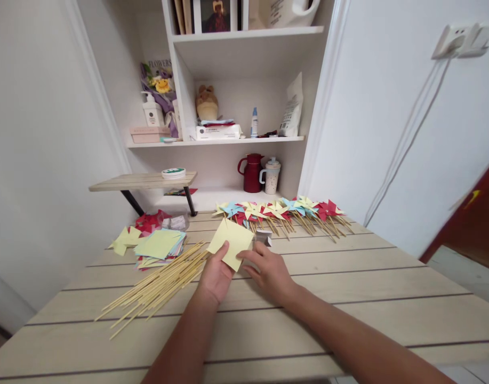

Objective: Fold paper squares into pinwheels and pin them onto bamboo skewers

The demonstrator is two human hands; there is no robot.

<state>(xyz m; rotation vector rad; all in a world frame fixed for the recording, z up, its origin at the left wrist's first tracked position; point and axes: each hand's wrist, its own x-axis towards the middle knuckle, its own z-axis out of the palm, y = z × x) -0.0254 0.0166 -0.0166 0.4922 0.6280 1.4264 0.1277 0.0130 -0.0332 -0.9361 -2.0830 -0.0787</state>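
Yellow paper square — pinched by left hand and right hand, above the table. Left of it: skewers, paper stack. Behind it: pinwheels.

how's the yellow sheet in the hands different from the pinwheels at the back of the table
The yellow sheet is one flat, unfolded square, held by the left hand and right hand; the pinwheels are folded, mounted on sticks, lying untouched in a row. The sheet is only yellow; the pinwheels are yellow, blue and red. Both are coloured paper.
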